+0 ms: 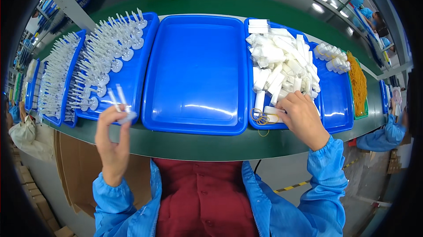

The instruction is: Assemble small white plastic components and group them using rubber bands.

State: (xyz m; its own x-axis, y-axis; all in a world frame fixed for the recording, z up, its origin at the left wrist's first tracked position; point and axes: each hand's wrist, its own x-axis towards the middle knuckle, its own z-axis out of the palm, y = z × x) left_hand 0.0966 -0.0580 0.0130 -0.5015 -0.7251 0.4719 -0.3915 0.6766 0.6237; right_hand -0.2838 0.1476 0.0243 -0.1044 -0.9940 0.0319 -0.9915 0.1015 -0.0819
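My left hand (113, 135) is closed on clear plastic pieces (120, 98) with thin upright stems and a rounded base. It holds them over the near right corner of a blue tray (110, 107), where rows of similar stemmed pieces (103, 56) stand. My right hand (302, 116) has its fingers drawn together on a small white packet (272, 110) at the near edge of another blue tray (250, 74). White packets in clear wrap (286, 61) are heaped in that tray. Yellow rubber bands (261, 117) lie by the right fingertips.
Between the two trays sits a large bare blue tray (196, 69). To the right, a blue tray (337, 105) holds bundled white rolls (332, 56), beside a green tray of yellow rubber bands (358, 85). More stemmed pieces (55, 74) fill a tray at far left. Co-workers (383, 133) are at the sides.
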